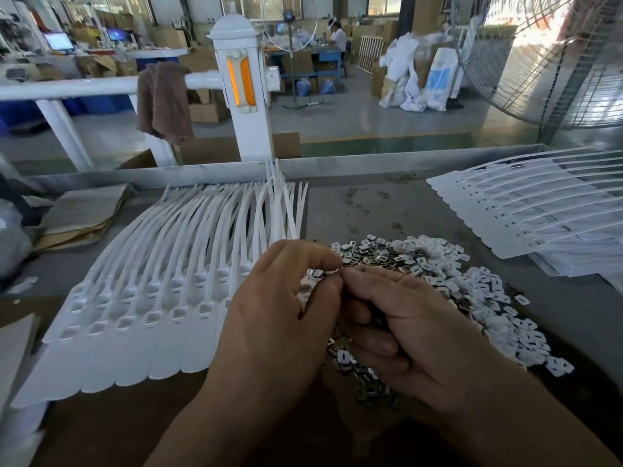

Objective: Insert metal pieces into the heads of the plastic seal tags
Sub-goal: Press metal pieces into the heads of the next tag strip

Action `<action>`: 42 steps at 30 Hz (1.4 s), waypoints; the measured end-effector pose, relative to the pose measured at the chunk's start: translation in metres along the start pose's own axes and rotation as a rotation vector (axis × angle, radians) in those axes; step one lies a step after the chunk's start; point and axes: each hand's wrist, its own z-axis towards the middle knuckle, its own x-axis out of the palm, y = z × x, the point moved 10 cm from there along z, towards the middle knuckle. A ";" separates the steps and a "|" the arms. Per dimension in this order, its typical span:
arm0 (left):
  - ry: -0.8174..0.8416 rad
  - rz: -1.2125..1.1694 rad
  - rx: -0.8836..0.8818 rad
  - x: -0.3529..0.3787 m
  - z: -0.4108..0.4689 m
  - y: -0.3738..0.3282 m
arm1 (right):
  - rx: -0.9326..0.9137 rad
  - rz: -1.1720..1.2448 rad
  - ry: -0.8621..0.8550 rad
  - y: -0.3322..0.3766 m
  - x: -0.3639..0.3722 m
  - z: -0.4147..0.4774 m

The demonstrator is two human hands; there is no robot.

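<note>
Just now the person's left hand (279, 318) and right hand (408, 328) meet fingertip to fingertip over the middle of the grey metal desk (387, 203). They are at the near-left fringe of a loose heap of small square metal pieces (445, 284), some silvery, some white-faced. The left thumb and forefinger pinch one or two pieces. The right thumb and forefinger close on the same spot, apparently turning a single piece so it sits the right way round. The right hand's other fingers are curled inward with dark pieces showing between them, so it probably serves as a ready stock.

Along the desk's left side lies a fanned row of long white plastic seal tags (151, 298), joined side by side. Their heads point towards the near edge with rectangular pockets facing up, likely so each can be filled in turn beside the hands. No piece is over a pocket yet. A second sheet of white tags (526, 207) lies at the far right corner, well apart; whether it is filled cannot be told.
</note>
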 end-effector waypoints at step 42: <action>0.229 0.500 -0.144 -0.033 0.007 0.071 | 0.175 -0.058 -0.177 -0.024 -0.031 0.008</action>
